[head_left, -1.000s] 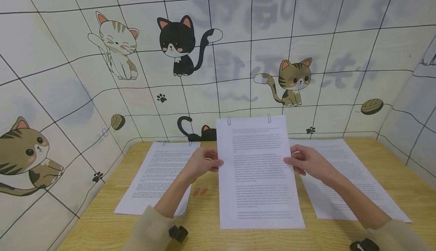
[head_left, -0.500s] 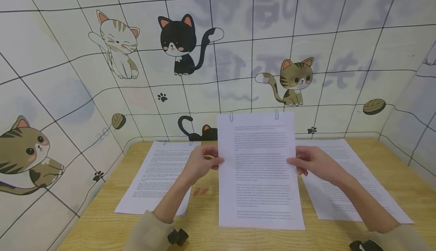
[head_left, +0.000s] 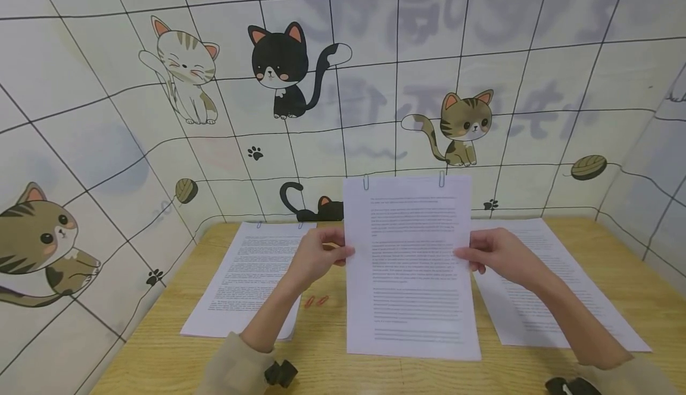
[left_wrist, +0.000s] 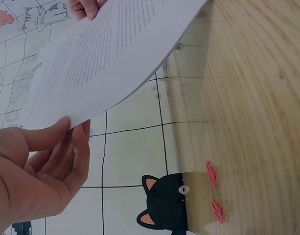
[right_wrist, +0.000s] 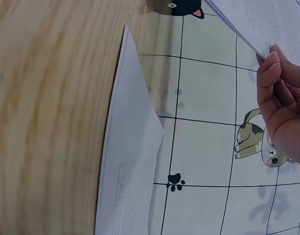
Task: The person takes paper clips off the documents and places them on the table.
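A stack of printed paper (head_left: 412,276) is held up in front of the wall, its face toward the head camera. Two pale green paper clips sit on its top edge, a left one (head_left: 366,182) and a right one (head_left: 442,179). My left hand (head_left: 317,257) pinches the stack's left edge between thumb and fingers. On the opposite edge my right hand (head_left: 498,255) grips it the same way. In the left wrist view the paper (left_wrist: 105,63) bows slightly, with the left thumb pressed on its face. The right wrist view shows several sheets (right_wrist: 242,34) layered together at the pinched edge.
On the wooden table (head_left: 375,377), a clipped paper stack (head_left: 252,276) lies at the left and another paper stack (head_left: 546,282) at the right. Two red paper clips (head_left: 316,301) lie beside the left stack. A cat-patterned wall covering (head_left: 370,85) stands behind the table.
The held stack has tilted more upright and its top edge has risen slightly. The right hand has shifted a little to the right with it; the left hand has barely moved.
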Demonstrator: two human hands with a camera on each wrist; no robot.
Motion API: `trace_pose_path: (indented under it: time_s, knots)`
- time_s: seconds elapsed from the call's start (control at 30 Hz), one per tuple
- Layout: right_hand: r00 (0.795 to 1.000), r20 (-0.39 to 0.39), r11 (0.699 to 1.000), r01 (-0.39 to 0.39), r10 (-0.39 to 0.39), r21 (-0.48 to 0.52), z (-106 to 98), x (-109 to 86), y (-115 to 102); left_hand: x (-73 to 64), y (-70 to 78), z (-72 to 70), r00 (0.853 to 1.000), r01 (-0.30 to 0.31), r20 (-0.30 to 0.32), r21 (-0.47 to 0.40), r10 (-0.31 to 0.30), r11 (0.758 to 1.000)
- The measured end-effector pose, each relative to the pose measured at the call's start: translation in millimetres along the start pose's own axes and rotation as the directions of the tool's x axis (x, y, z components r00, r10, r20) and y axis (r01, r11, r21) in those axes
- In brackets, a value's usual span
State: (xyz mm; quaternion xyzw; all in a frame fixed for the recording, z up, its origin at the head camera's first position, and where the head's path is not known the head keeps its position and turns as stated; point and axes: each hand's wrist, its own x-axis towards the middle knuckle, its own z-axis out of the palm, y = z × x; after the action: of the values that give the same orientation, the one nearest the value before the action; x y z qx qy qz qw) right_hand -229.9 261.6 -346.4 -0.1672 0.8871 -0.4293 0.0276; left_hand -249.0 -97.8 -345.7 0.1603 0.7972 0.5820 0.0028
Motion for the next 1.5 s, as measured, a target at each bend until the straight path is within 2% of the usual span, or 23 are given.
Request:
trace_pose_path:
  time_s: [0.17, 0.27, 0.43, 0.5, 0.6, 0.73, 0.9, 1.33, 1.5]
  knots:
    - [0.999, -0.051, 0.999, -0.003, 0.002, -0.033, 1, -0.8, -1, 0.7, -0.4, 0.0, 0.997, -0.071, 0.020, 0.069, 0.070, 0.995]
    - [0.997, -0.073, 0.999, 0.005, -0.008, -0.042, 1, -0.9, -2, 1.5, 1.0, -0.1, 0.993, -0.114, -0.003, 0.113, 0.115, 0.987]
    - [0.994, -0.099, 0.998, 0.039, -0.043, -0.044, 2, -1.5, -2, 1.6, 8.7, 0.0, 0.984, -0.156, -0.069, 0.109, 0.164, 0.982]
    - [0.993, -0.102, 0.998, 0.047, -0.051, -0.045, 3, -1.7, -1, 2.2, 12.8, 0.7, 0.976, -0.187, -0.093, 0.105, 0.197, 0.977]
    - [0.993, -0.106, 0.998, 0.041, -0.046, -0.054, 3, -1.9, 0, 4.1, 18.9, 1.6, 0.955, -0.256, -0.126, 0.116, 0.270, 0.960]
    - [0.993, -0.106, 0.997, 0.035, -0.042, -0.067, 3, -2.0, 0, 4.3, 27.8, 2.3, 0.929, -0.310, -0.161, 0.154, 0.334, 0.938]
    - [0.994, -0.097, 0.997, 0.034, -0.041, -0.073, 4, -1.2, 1, 4.2, 36.4, 3.1, 0.912, -0.332, -0.184, 0.192, 0.366, 0.924]
    - [0.994, -0.104, 0.991, 0.020, -0.034, -0.133, 5, -0.1, 2, 9.0, 43.5, 4.3, 0.855, -0.428, -0.231, 0.189, 0.464, 0.884]
    - [0.994, -0.103, 0.990, 0.015, -0.030, -0.143, 5, -1.2, 0, 8.8, 43.2, 4.4, 0.851, -0.439, -0.235, 0.174, 0.470, 0.882]
